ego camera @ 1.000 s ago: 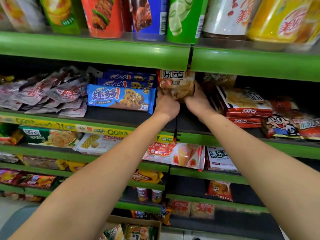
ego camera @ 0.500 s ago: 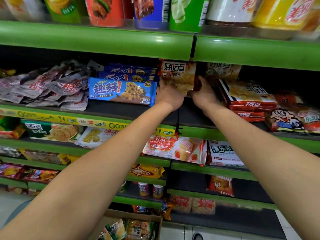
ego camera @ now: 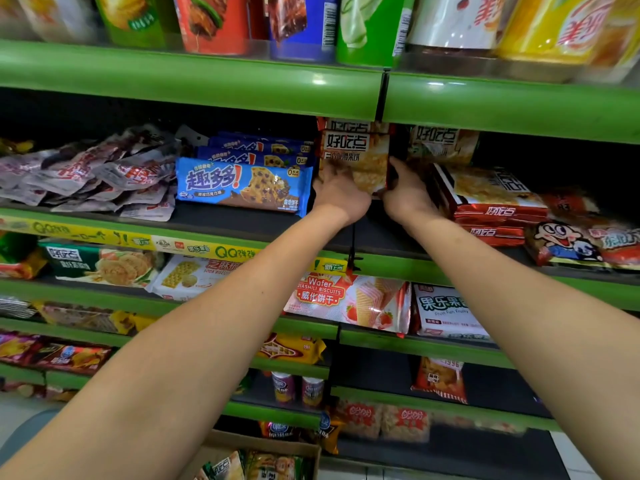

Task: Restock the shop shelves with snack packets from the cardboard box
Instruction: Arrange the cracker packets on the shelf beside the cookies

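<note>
Open brown cardboard box (ego camera: pixel 304 453) of packets, bottom centre, on the floor. Beyond, left hand (ego camera: pixel 341 195) and right hand (ego camera: pixel 407 195) grip opposite lower edges of an upright beige-and-red biscuit packet (ego camera: pixel 356 161) on the green-edged metal shelf (ego camera: pixel 381 265), beside blue chocolate-chip cookie packets (ego camera: pixel 242 185).

A tan and red snack packet (ego camera: pixel 355 157) is held upright on the green shelf (ego camera: pixel 194 83), just right of the blue cookie packets. More of the same packets are stood behind it. The open cardboard box (ego camera: pixel 266 445) is seen low down, near the floor, with a few packets still inside.
</note>
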A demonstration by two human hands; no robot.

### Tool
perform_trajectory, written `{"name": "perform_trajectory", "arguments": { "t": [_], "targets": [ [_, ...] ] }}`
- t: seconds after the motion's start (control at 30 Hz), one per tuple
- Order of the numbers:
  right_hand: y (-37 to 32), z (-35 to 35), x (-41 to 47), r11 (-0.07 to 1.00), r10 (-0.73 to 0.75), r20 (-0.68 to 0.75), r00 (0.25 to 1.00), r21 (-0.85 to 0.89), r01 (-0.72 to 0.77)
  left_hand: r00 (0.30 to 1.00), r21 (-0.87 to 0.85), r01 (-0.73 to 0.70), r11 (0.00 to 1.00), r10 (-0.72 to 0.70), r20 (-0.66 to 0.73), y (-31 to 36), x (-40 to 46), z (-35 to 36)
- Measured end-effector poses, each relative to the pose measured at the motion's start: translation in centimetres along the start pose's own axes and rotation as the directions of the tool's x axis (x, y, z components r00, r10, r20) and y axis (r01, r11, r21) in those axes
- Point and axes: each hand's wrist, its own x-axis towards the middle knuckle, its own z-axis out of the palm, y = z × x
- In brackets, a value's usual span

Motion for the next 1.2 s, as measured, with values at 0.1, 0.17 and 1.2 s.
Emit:
{"name": "perform_trajectory", "arguments": {
  "t": [0.1,0.17,1.2],
  "targets": [
    [-0.1,0.3,0.1,0.999,0.018,-0.039,0.999,0.031,-0.016,0.999,0.003,-0.052,0.999,0.052,-0.002,-0.1,0.4,-0.1],
    [-0.3,0.4,0.3,0.999,0.049,-0.06,0.997,0.024,-0.048,0.994,0.027,-0.111,0.993,0.111,-0.013,-0.4,0.5,0.1],
    [-0.6,-12.1,-10.9,0.956,0.115,-0.038,0.993,0.276,-0.1,0.982,-0.444,-0.137,0.886,0.181,0.058,10.7,-0.3,1.8]
  ]
}}
